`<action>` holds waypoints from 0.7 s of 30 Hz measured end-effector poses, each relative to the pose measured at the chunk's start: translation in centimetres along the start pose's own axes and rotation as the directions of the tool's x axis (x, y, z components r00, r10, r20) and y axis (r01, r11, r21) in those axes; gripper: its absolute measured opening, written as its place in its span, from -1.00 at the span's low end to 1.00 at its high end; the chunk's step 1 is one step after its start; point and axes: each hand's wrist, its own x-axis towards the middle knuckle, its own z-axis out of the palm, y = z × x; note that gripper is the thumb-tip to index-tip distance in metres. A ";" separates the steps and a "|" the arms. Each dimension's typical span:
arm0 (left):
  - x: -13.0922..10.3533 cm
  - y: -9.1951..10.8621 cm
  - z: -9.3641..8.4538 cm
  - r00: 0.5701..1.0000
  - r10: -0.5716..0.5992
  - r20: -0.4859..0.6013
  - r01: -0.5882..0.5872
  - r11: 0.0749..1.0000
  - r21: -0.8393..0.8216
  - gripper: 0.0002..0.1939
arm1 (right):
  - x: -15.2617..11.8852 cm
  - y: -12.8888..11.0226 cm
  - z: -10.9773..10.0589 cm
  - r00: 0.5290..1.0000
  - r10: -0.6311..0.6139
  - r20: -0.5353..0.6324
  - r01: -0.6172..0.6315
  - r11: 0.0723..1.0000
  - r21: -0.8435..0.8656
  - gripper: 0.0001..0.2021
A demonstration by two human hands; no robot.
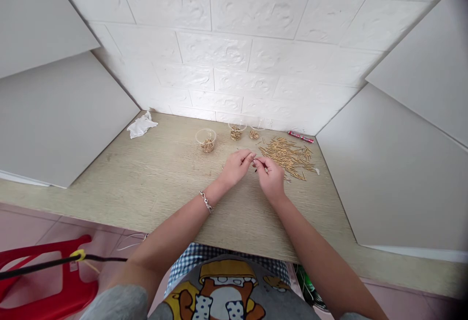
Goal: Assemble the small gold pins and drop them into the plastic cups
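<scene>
Gold rods [282, 153] in a loose pile on the worktop [239, 217].
Just left of the rods, the left hand [236, 166] and right hand [270, 175] meet at the fingertips, each pinching, seemingly on one slim piece [255, 159], mostly hidden. The rods look light, stiff and slick, so a thumb-and-forefinger hold at mid-length should suit; picking out just one may be fiddly.

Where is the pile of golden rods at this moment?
In the head view, the golden rods lie toward the right side of the table, beside the right hand and near the red tube.
</scene>
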 end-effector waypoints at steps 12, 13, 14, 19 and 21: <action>-0.2 -0.1 0.2 0.999 0.017 0.033 -0.018 0.999 0.040 -0.66 | -0.3 -0.4 -0.1 0.998 0.059 0.029 -0.059 0.998 0.012 -0.81; -0.3 0.0 0.1 0.999 0.013 0.043 -0.014 0.999 0.033 -0.66 | -0.2 -0.4 -0.2 0.998 0.051 0.031 -0.051 0.999 0.008 -0.81; -0.3 0.0 0.1 0.999 0.007 0.053 -0.008 1.000 0.019 -0.65 | -0.2 -0.4 -0.3 0.999 0.027 0.032 -0.027 1.000 -0.006 -0.81; -0.1 0.0 0.0 0.994 -0.003 0.113 0.012 0.997 -0.075 -0.66 | 0.0 0.1 -0.5 0.994 -0.098 0.055 0.099 0.995 -0.028 -0.82; -0.1 0.1 -0.1 0.995 -0.014 0.096 0.022 0.996 -0.090 -0.65 | 0.0 0.2 -0.4 0.995 -0.095 0.037 0.095 0.995 -0.013 -0.83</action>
